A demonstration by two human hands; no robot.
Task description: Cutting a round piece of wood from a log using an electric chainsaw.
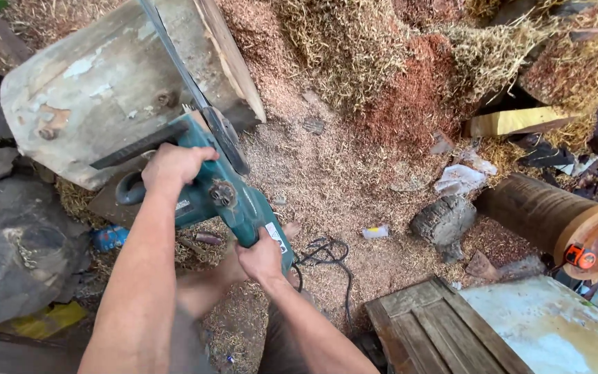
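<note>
Head view: your left hand (174, 166) has its fingers clamped over the front handle of the teal electric chainsaw (226, 194); your right hand (263, 257) has its fingers wrapped tight on the rear grip. Saw sits between your hands, bar (174, 59) running up and away, lying against the face of the big grey log (98, 90). Black cord (327, 253) trails from the rear onto the sawdust-covered ground (340, 173). Round log with an orange tape measure (579, 256) lies well apart at right, near a wooden pallet (430, 332).
</note>
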